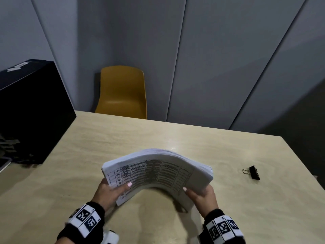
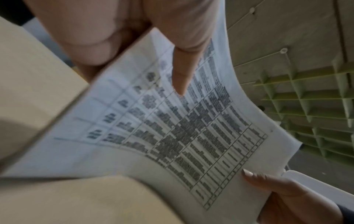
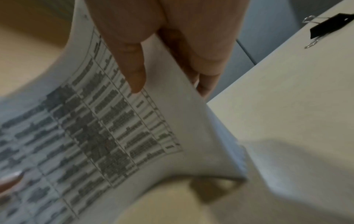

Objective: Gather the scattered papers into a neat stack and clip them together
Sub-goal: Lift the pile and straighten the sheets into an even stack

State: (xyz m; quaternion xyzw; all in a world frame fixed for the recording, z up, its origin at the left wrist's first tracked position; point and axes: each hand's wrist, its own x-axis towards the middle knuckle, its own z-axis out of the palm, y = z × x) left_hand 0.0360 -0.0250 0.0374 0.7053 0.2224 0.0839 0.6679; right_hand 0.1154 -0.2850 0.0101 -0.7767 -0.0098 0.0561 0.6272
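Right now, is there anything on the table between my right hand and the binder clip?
Nothing visible. The binder clip lies alone on bare table beyond your right hand, which grips the paper stack.

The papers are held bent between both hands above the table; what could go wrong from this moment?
1. The papers arch upward, each hand pinching only one end, and the right edge already fans out; sheets might slip and scatter again.
2. The clip lies apart on the table, to the right. Reaching for it frees the right hand, so the left hand alone may not keep the stack aligned.
3. Such bending could leave a curl.
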